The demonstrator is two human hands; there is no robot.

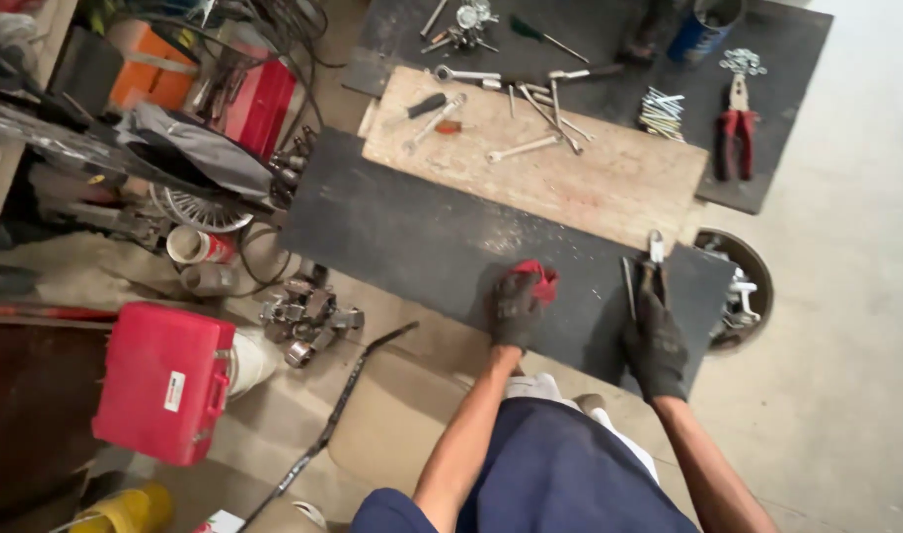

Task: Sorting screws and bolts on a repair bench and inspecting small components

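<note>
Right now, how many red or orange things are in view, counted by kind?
Red cases: 2, the near case and the far case
Orange boxes: 1, the orange box
Red cloths: 1, the cloth under the left hand
Red-handled pliers: 1, the pliers
Total: 5
The right hand holds a dark tool, not counted.

Both arms bare, stretched forward and down. Left hand (516,308) in a dark glove, fingers curled shut, palm down. Right hand (655,341) gloved too, fingers closed.
</note>
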